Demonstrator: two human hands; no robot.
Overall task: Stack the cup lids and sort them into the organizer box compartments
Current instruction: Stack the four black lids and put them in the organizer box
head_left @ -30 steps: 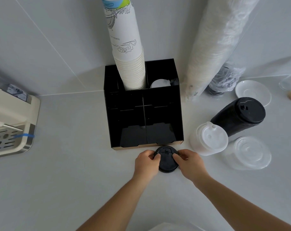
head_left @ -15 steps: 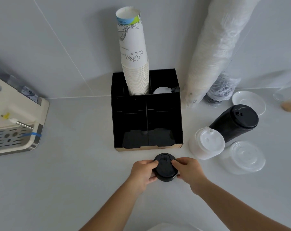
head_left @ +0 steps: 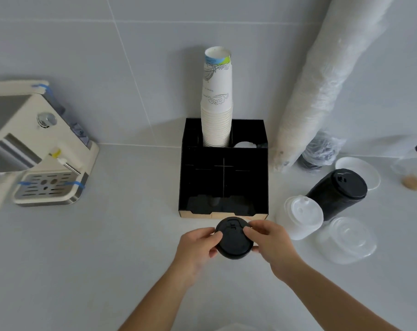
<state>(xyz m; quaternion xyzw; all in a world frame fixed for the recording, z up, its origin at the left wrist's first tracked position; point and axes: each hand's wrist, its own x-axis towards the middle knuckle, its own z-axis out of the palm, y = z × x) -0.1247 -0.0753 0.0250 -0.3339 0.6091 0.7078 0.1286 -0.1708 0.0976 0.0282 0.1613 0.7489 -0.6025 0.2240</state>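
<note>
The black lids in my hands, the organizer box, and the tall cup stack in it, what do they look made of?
Black lids: likely moulded plastic, matte, with raised detail on top.
Organizer box: thin black panels, perhaps acrylic or painted board; the front bottom edge shows pale, wood-like material.
Cup stack: paper, white and matte with printed artwork and rolled rims.

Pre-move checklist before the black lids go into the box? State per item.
1. Grip: left hand and right hand both hold the black lids by the rim: ok.
2. Lids squared up as a stack: cannot tell, seen from above.
3. Front compartments of the organizer box free: look empty, but dark: cannot tell.
4. Path to the box: lids sit just in front of its front edge, nothing between: ok.
5. Paper cups stand tall in the back compartment, clear of the front: ok.
6. White lids to the right, apart from the right hand: ok.
</note>
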